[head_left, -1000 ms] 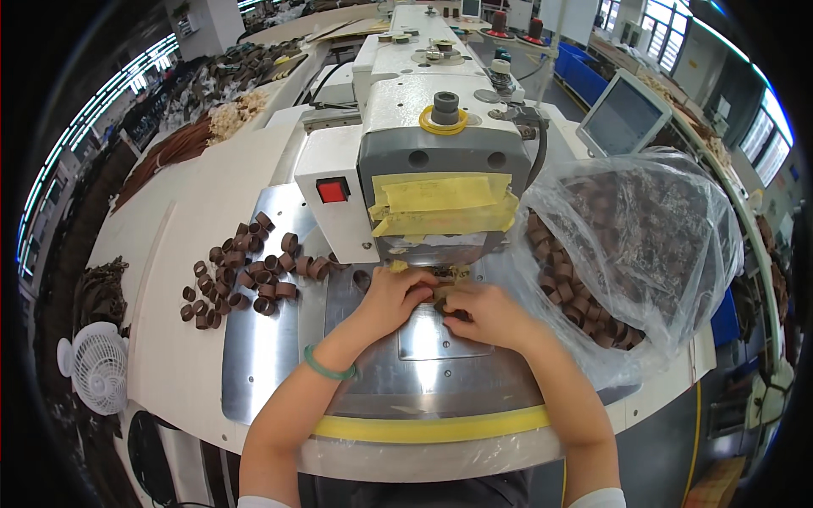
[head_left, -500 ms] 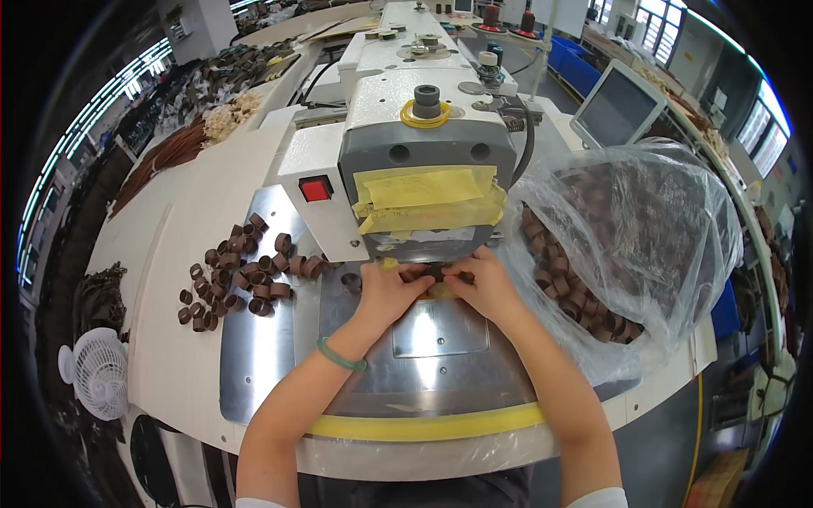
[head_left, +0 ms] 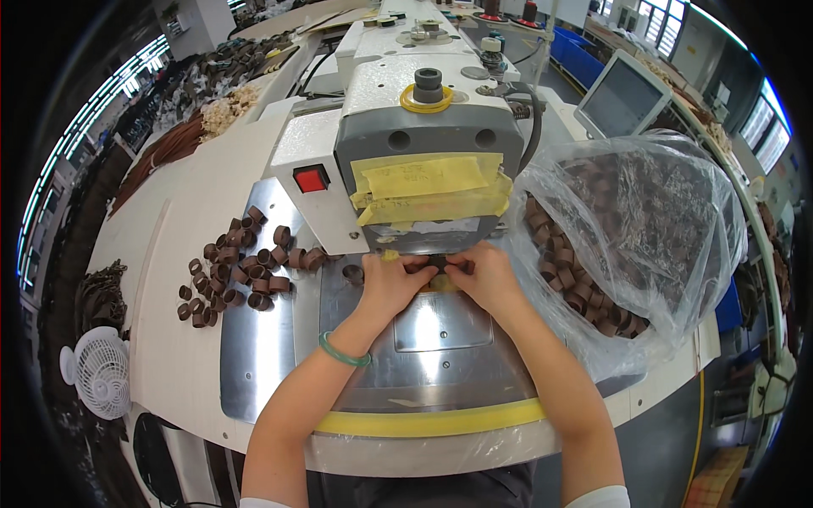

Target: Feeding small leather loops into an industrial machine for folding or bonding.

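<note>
My left hand (head_left: 394,284), with a green bangle on its wrist, and my right hand (head_left: 478,275) pinch a small dark brown piece (head_left: 437,262) beneath the head of a white-and-grey sewing machine (head_left: 423,131). Their fingertips are close together at the plate, and much of the piece is hidden. Several brown loops (head_left: 233,271) lie loose to the left on the steel plate and board, with one (head_left: 352,273) beside my left hand. On the right, more loops (head_left: 576,292) fill an open clear plastic bag (head_left: 644,237).
A red switch (head_left: 311,179) sits on the machine's left housing. A tilted screen (head_left: 621,93) stands behind the bag, a white fan (head_left: 102,372) at the left edge of the table (head_left: 169,372). Heaps of dark material and brown cords (head_left: 157,161) lie at the back left.
My right hand has shifted slightly up from a second ago, and both hands' fingertips now meet on the dark piece under the head. The view has also shifted a little.
</note>
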